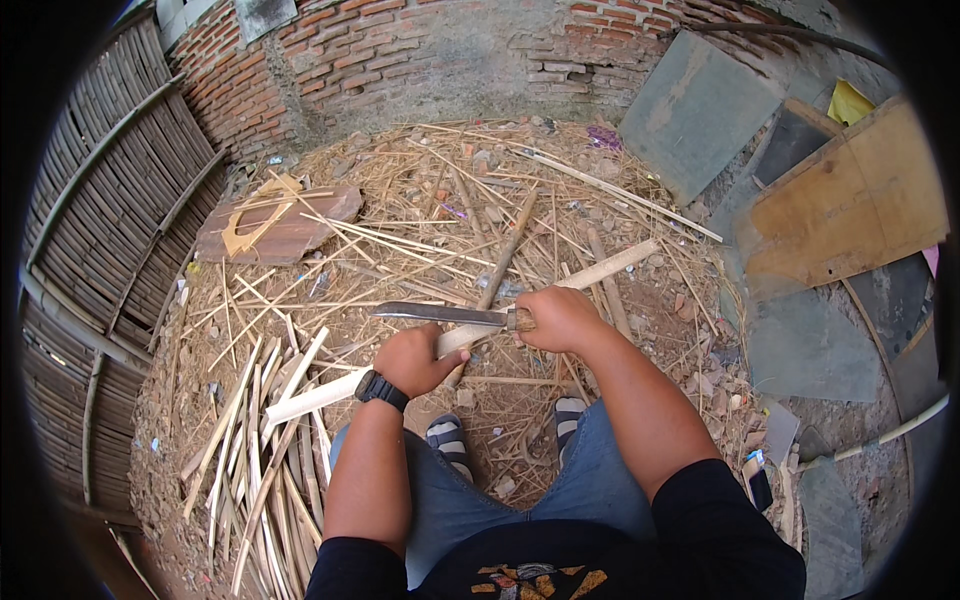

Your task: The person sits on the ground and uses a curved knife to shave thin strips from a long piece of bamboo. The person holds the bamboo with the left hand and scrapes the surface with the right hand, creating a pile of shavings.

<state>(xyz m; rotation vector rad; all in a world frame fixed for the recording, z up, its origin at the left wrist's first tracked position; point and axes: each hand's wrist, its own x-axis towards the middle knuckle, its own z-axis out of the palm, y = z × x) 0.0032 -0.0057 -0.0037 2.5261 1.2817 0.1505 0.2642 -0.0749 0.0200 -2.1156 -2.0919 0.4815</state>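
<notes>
A long pale strip of split bamboo [605, 268] lies slantwise in front of me, its near end low on the left and its far end high on the right. My left hand [412, 360], with a black watch on the wrist, is closed around the strip left of its middle. In my right hand [553, 320] is the handle of a machete [440, 314]. Its dark blade points left, crossing over the strip just beyond my left hand. Whether the edge touches the bamboo, I cannot tell.
Many split strips [255, 470] are heaped at my left, beside a bamboo fence [110, 220]. Sticks and rubble litter the dirt around my sandalled feet [450, 445]. A brick wall [420, 60] closes the far side; grey panels [700, 115] and a brown board [850, 200] lean at right.
</notes>
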